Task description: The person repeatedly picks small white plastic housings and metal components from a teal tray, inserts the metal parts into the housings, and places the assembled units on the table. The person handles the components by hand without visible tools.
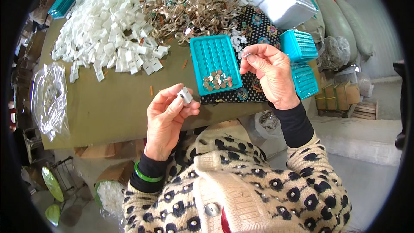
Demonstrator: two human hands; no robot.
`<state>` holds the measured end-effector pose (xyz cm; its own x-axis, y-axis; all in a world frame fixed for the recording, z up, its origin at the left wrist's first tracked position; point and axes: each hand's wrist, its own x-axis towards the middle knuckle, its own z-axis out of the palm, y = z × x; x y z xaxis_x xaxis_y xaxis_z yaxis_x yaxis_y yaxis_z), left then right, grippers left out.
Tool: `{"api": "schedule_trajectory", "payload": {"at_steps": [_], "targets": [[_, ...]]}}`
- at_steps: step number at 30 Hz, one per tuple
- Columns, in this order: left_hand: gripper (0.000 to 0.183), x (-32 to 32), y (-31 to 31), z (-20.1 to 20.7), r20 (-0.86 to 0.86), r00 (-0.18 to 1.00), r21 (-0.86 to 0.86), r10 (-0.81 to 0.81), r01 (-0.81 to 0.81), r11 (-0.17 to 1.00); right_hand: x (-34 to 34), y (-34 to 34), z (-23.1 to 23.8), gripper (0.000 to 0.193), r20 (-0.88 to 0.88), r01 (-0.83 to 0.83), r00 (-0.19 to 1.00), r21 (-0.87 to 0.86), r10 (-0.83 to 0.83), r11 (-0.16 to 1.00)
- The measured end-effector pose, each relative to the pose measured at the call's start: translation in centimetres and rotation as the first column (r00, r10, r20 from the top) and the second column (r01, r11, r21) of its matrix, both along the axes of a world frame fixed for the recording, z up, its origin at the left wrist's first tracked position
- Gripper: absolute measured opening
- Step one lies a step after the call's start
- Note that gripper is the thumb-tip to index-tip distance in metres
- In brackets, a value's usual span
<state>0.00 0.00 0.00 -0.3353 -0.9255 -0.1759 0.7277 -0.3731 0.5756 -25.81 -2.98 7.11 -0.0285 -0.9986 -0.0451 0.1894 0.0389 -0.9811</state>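
My left hand (165,118) pinches a small white plastic piece (185,95) with a dark slot, above the near edge of the table. My right hand (274,75) is raised over the black patterned cloth (254,87), thumb and forefinger closed on a tiny thin metallic piece (247,55); its exact kind is too small to make out. Between the hands lies a teal plastic tray (197,67) with rows of round hollows. Several small round metal discs (218,80) are gathered at its near end.
Left of the tray is a big heap of white plastic pieces (108,30), and beyond it a tangle of gold-coloured metal strips (194,6). Stacked teal trays (299,45) stand at right, below white trays (282,0). A clear plastic bag (51,101) hangs at the table's left edge.
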Motion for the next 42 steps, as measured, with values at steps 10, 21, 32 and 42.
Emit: {"api": "schedule_trajectory", "payload": {"at_steps": [10,21,32,42], "targets": [[0.024,-0.6,-0.2,1.7,0.095,0.995,-0.014,-0.028,0.029,0.999,1.0,-0.4,-1.1,0.01,-0.162,0.024,0.985,-0.169,-0.052,0.985],[0.024,-0.2,-0.3,0.0,0.069,0.998,0.031,-0.012,0.01,0.999,-4.2,2.1,-6.2,0.014,-0.913,-0.391,0.225,-0.405,-0.341,0.826],[0.024,-0.3,-0.5,0.1,0.0,0.999,0.053,-0.044,0.044,0.998,-4.4,1.9,-3.0,0.011,-0.177,0.143,0.976,0.086,-0.127,0.986],[0.024,-0.6,-0.6,2.4,0.043,0.997,0.016,-0.062,0.061,0.998,2.6,1.4,-0.2,0.012,-0.121,-0.11,0.988,-0.114,0.096,0.987]]}}
